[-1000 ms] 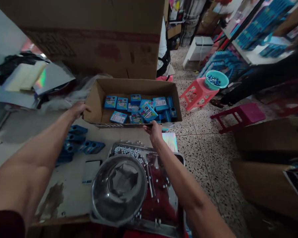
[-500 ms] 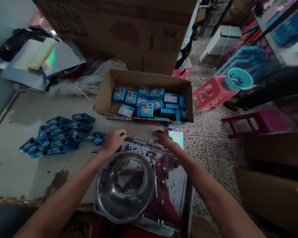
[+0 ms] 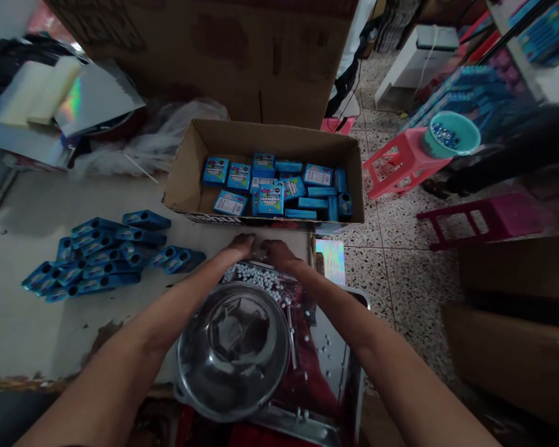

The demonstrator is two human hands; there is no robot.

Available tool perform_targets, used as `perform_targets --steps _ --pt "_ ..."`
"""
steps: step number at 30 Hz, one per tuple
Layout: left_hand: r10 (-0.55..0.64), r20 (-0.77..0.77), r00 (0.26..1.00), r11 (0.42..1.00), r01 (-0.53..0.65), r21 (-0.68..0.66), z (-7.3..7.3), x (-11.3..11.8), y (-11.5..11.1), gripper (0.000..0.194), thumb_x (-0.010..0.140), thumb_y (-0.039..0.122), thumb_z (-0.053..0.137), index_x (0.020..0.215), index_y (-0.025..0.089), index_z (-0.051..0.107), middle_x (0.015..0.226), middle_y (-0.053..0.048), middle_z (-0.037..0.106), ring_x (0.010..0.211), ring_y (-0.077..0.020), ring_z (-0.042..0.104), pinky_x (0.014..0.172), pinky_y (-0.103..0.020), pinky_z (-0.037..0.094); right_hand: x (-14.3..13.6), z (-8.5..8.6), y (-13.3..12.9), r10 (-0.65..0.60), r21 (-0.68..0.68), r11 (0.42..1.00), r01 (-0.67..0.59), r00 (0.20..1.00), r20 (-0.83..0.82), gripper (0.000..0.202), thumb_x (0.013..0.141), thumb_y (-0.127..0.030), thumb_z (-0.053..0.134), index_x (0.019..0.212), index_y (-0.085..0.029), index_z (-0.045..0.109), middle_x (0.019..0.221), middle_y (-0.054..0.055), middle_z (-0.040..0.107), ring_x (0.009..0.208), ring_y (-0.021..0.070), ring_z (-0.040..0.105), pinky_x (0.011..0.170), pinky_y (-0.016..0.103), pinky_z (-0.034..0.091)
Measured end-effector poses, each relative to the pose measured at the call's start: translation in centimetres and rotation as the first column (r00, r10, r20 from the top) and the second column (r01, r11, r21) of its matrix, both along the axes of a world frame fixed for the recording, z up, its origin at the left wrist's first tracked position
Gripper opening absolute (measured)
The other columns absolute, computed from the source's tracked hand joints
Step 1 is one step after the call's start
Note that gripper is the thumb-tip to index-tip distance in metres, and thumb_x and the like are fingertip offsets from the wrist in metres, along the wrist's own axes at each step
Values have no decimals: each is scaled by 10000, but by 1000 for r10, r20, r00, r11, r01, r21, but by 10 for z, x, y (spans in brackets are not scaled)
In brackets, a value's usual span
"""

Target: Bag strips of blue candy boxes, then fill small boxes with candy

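Observation:
My left hand (image 3: 243, 246) and my right hand (image 3: 276, 253) are close together at the far edge of a shiny metal tray (image 3: 328, 323), just in front of the cardboard box. Their fingers are curled inward, and anything between them is too small and blurred to make out. Small whitish candies (image 3: 256, 277) lie heaped along the tray's far side, with several scattered to the right. A clear round bowl (image 3: 233, 351) rests on the tray's left part. Blue candy boxes (image 3: 270, 200) fill much of the open cardboard box (image 3: 181, 180).
More small blue boxes (image 3: 102, 254) are piled on the table (image 3: 23, 335) to the left. Papers and plastic bags lie at the back left. On the right, a turquoise bowl (image 3: 466, 136) sits on a pink stool (image 3: 395, 162), near a person's dark-clothed leg.
My right hand has moved left and my left hand slightly right, so the two are now nearly together. The view has shifted a little.

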State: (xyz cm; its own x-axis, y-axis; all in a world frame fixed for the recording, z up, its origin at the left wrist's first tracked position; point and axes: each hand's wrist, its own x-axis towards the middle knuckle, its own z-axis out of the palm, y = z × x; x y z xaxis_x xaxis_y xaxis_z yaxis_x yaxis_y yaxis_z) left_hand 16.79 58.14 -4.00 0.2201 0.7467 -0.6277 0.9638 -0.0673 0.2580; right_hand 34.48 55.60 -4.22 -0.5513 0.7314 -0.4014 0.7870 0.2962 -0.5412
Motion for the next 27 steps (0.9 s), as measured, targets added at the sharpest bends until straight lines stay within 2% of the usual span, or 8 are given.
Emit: perform_targets --steps 4,6,12,15,18,23,27 --pt "11 82 997 1000 -12 12 -7 -2 -5 417 667 190 773 1079 131 749 1118 -139 764 1093 -284 704 885 -267 520 -20 -9 2 -67 -8 998 67 996 -59 296 882 -336 671 1139 -218 755 1201 71 766 1157 245 693 911 246 485" --pt "24 132 991 999 -26 18 -7 -6 -6 376 666 195 768 1039 141 769 1079 -111 777 1070 -271 711 874 -253 522 -27 -13 0 -131 -20 991 130 991 -41 278 862 -342 693 1093 -208 769 1166 80 777 1139 263 700 902 257 494" --pt "115 217 969 989 -132 62 -13 -15 -10 444 649 182 758 1093 175 778 1154 -83 768 1115 -266 698 910 -246 511 -40 -20 -8 -364 -10 931 365 930 48 400 874 -277 668 1248 -134 681 1223 159 741 1134 277 697 913 293 515" --pt "173 228 958 981 -187 44 -15 -13 -11 442 628 136 736 1064 186 788 1137 -69 774 1132 -260 691 913 -239 503 -43 -20 -4 -396 -23 917 398 917 44 412 839 -243 704 1234 -129 671 1170 163 755 1102 281 708 901 300 522" --pt "277 202 939 960 -281 -11 -13 -9 -10 472 586 92 731 1049 168 786 1072 -64 783 1042 -247 716 821 -231 514 -45 -18 -2 -412 -39 910 412 911 25 433 776 -189 754 1202 -142 689 1153 160 759 1095 280 709 913 301 516" --pt "438 165 884 899 -433 -67 -6 4 -10 229 781 255 637 920 136 774 924 -92 777 898 -232 730 656 -235 492 -43 -19 -9 -514 -74 856 511 857 -30 405 778 -249 760 1173 -177 703 1170 129 756 1093 248 707 903 274 511" --pt "449 206 870 893 -438 -97 -4 15 -7 326 884 391 558 896 125 746 831 -110 757 836 -233 725 620 -245 495 -46 -23 -2 -604 -154 793 589 793 -77 413 742 -269 765 1131 -152 691 1089 107 771 999 219 722 799 243 518"
